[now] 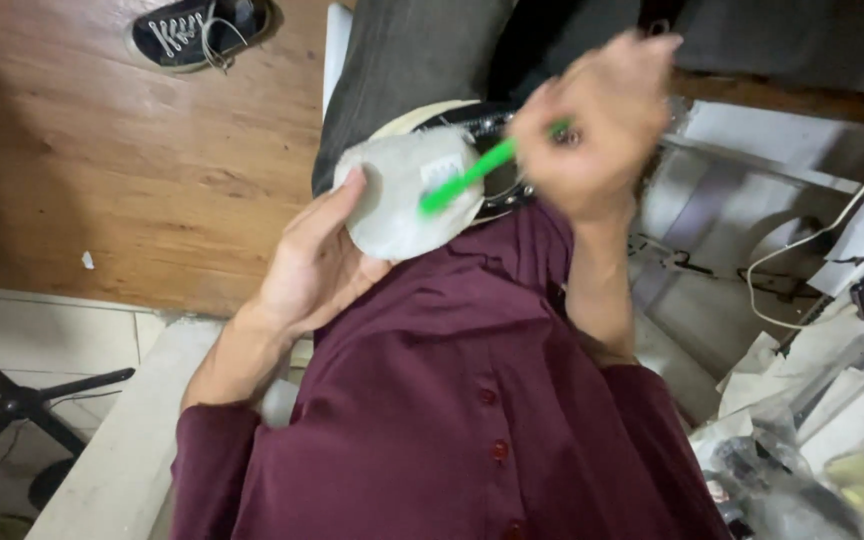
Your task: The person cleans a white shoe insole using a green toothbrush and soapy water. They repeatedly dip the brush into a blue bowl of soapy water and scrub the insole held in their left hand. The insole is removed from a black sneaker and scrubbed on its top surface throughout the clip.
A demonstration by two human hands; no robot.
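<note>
My left hand [317, 262] grips a shoe [407, 190] by its heel end, the pale worn sole turned up toward me. A black upper with laces shows behind the sole. My right hand [600, 120], blurred by motion, is closed around a bright green brush [467, 177] whose far end lies against the sole. Both hands are over my lap, above my dark red buttoned shirt [452, 400].
A second black laced sneaker [202, 30] lies on the wooden floor [102, 150] at the top left. A black stand's legs [22, 405] are at the lower left. White cables, papers and clear plastic bags [822, 440] crowd the right side.
</note>
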